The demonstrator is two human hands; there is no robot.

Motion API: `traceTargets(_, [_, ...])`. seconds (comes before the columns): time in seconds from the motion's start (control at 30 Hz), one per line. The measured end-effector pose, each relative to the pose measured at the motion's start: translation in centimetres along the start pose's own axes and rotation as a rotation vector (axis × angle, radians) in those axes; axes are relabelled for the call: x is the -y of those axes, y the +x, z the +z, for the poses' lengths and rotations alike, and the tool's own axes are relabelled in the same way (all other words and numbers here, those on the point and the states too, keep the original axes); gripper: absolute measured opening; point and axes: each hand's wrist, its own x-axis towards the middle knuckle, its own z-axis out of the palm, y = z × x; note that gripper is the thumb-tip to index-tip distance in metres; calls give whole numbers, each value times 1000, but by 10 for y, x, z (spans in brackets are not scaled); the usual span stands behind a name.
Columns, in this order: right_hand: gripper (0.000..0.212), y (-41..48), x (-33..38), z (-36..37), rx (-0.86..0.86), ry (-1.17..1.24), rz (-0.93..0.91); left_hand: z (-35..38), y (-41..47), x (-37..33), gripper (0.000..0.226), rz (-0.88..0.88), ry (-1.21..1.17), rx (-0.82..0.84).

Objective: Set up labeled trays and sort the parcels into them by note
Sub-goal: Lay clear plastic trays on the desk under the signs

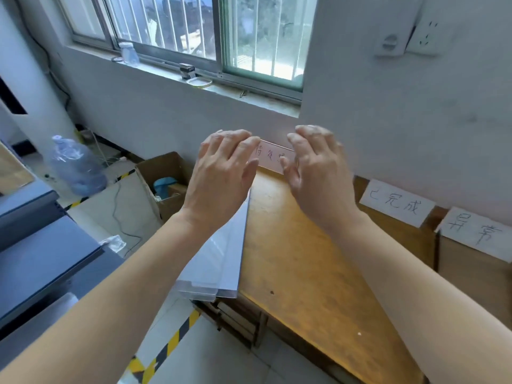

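We are in the setup step: the labels are going up and no sorting has begun. Our left hand (224, 167) and right hand (318, 167) hover at the far edge of the table (304, 259), one at each end of a small handwritten note (273, 156) that stands against the wall. Both hands look released, the fingers loosely spread and clenched on nothing. We cannot tell whether any fingertip touches the note. The right hand is slightly blurred.

Two more notes (396, 202) (476, 234) stand further right along the same wall, side by side and well apart from the first. A clear tray (221, 259) lies on the left part of the table under our left forearm, with its near end just over the table's edge.

We judge that the next move calls for checking that this note sits straight and stays put. After that the tray has to line up below it. No parcels are in view, so they have to be fetched before any sorting.

Off the table's left side, on the floor, are an open box (166, 173) and a big water bottle (74, 164), with a cable trailing between them. Nothing on the table blocks our hands, though the overhanging tray could be knocked by an arm.
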Motion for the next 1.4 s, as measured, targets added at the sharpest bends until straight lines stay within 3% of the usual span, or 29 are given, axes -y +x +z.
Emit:
traceTargets(0.13, [32,-3,18,40,101,-6,-81,4,-26,29,28,-41,86,26])
traceTargets(0.37, [34,-20,27,104,365,36,-132,28,-80,66,26,-155,243,260])
traceTargets(0.53, [36,-42,32,154,782,61,39,47,-130,94,23,-452,177,508])
traceTargets(0.83, [45,-74,42,230,1180,-38,464,89,-184,150,43,-790,97,847])
traceTargets(0.93, [37,-76,47,243,1231,-26,596,103,-190,166,47,-843,61,924])
traceTargets(1.07, [30,-80,54,255,1171,10,756,115,-193,178,40,-893,5,948])
traceTargets(1.4, [13,-82,60,263,1115,-45,746,128,-193,191,10,-845,81,905])
